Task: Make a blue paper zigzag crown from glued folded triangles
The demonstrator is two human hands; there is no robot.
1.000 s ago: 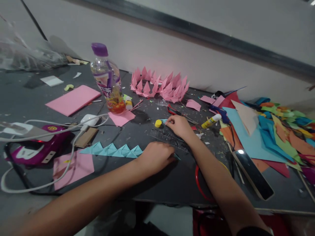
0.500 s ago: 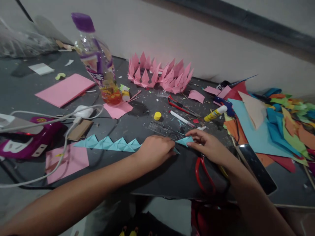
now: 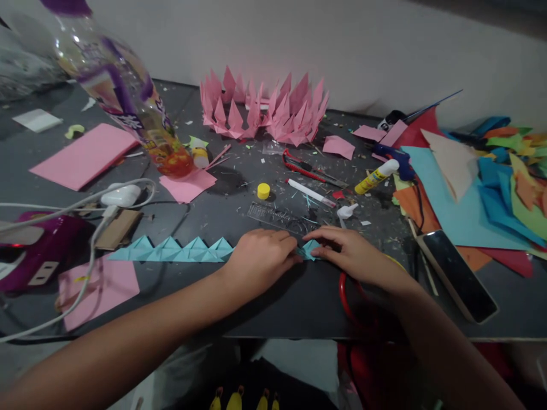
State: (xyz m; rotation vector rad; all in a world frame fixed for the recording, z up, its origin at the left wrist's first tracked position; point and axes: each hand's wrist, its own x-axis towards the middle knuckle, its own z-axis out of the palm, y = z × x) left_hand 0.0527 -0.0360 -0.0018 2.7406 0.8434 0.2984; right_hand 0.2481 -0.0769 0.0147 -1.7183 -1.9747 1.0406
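A strip of folded light-blue paper triangles point(image 3: 168, 250) lies along the front of the dark table. My left hand point(image 3: 261, 257) is closed over its right end, hiding the part beneath the fingers. Just to the right, a folded light-blue paper piece point(image 3: 311, 249) is pinched between the thumb and fingers of my right hand point(image 3: 342, 247). That piece meets the strip's end by my left fingertips; how far the two overlap is hidden. Red-handled scissors point(image 3: 351, 302) lie partly under my right wrist.
Pink paper crowns point(image 3: 265, 111) stand by the wall. A bottle point(image 3: 128, 108) and a pink paper stack point(image 3: 85, 156) are at left. A clear ruler point(image 3: 273, 216), a utility knife point(image 3: 314, 171), a glue stick point(image 3: 376, 176), a phone point(image 3: 459, 276) and coloured papers point(image 3: 453, 199) lie around.
My right hand has moved left, bringing the blue paper piece up to the strip's end at my left hand. The camera view has shifted, and a white nozzle-like cap now shows uncovered.
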